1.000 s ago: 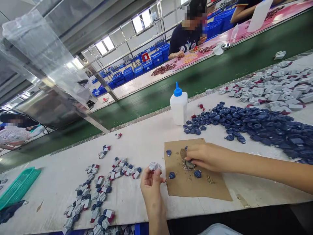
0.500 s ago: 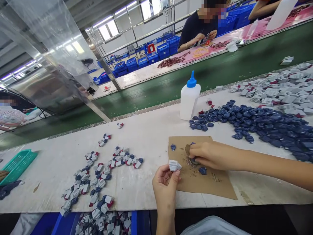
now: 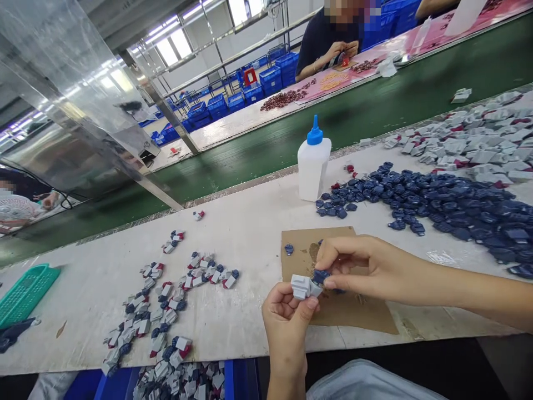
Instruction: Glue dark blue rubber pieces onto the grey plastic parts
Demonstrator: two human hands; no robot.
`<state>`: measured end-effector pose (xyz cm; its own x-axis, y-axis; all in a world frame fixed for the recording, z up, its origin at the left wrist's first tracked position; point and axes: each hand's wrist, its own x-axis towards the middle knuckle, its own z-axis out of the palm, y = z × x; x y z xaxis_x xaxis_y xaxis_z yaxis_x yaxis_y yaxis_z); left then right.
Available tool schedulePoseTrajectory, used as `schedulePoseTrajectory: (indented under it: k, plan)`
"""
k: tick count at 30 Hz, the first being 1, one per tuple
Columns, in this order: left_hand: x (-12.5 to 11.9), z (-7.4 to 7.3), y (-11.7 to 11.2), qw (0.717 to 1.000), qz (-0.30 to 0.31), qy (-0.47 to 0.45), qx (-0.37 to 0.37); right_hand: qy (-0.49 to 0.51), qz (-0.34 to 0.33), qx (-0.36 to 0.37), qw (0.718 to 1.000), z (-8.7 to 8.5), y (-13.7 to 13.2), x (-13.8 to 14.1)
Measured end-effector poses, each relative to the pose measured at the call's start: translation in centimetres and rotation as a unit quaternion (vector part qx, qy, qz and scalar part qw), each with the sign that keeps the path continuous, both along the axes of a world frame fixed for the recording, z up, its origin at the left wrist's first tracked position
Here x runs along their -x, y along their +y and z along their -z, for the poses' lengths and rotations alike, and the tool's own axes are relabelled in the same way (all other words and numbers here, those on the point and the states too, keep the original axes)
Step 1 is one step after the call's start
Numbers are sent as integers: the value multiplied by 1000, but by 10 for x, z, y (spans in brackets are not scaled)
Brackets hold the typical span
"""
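Between the thumb and fingers of my left hand (image 3: pixel 287 322) is a small light grey plastic part (image 3: pixel 300 286). My right hand (image 3: pixel 353 261) pinches a dark blue ribbed plastic piece (image 3: pixel 320 276) against the right side of the grey part; the two look to be touching. Both hands are over a brown cardboard sheet (image 3: pixel 375 319), which has dark stains. Another blue piece (image 3: pixel 288 250) lies near its upper left corner. My right hand and forearm hide much of the cardboard.
A white bottle with a blue nozzle (image 3: pixel 314 166) stands behind the cardboard. Heaps of blue pieces (image 3: pixel 449 205) and grey parts (image 3: pixel 491 144) lie to the right. Joined pieces (image 3: pixel 166 300) spread leftward, above a blue bin (image 3: pixel 241 383). Beyond runs a green conveyor (image 3: pixel 250 144); a co-worker (image 3: pixel 328 44) sits across.
My right hand has lifted from the cardboard and moved left, bringing a blue piece against the grey part. My left hand still holds the grey part. The view has shifted slightly.
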<state>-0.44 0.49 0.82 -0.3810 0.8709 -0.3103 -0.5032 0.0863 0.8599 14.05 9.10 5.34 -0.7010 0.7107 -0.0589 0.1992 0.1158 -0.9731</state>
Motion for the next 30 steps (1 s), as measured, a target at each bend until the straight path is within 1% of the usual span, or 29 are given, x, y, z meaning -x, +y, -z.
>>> schedulePoseTrajectory:
  k: [4,6,9,13,14,15,17,18,19,20,21,22,23,24,25,26,27,28,29,30]
  plan:
    - [-1,-2,0,1000,22,5,2,-31,-45,-67,996,-1,4,-8]
    - [0,-3,-1,999,37,12,-3,-42,-68,-78,994,-3,6,-10]
    - [0,-5,-2,998,49,29,-7,-41,-82,-39,995,0,7,-11]
    - [0,-3,-2,995,80,61,6,-24,-86,66,994,12,0,-10]
    - [0,-2,-1,993,91,71,11,-24,-82,80,993,15,-2,-10]
    - [1,-1,-1,990,111,82,15,-27,-76,76,994,18,-4,-10]
    - [7,1,1,980,147,133,15,-43,-66,16,997,22,-5,-11]
    - [14,2,2,972,147,180,16,-49,-58,-25,997,23,-3,-14]
    - [22,3,3,961,129,243,23,-55,-40,-63,996,24,0,-19]
    - [33,5,3,943,89,319,35,-65,-7,-98,993,26,5,-27]
    - [46,8,2,913,37,403,51,-85,41,-131,987,28,12,-37]
    - [61,11,2,872,-15,483,72,-117,97,-166,974,31,19,-49]
    - [75,15,0,824,-55,557,85,-159,152,-203,954,35,26,-63]
    - [90,21,-2,772,-63,626,89,-206,193,-241,928,40,33,-78]
    - [103,26,-3,729,-61,677,85,-253,218,-276,901,46,40,-93]
    - [115,33,-4,694,-86,711,74,-294,230,-307,876,51,45,-106]
    - [125,39,-5,671,-103,732,57,-328,229,-332,854,57,49,-117]
    - [132,46,-3,658,-116,743,40,-354,223,-353,837,62,53,-124]
    - [137,51,-1,651,-125,748,25,-374,213,-369,824,67,55,-127]
    - [141,56,3,650,-123,750,12,-384,200,-383,816,70,58,-126]
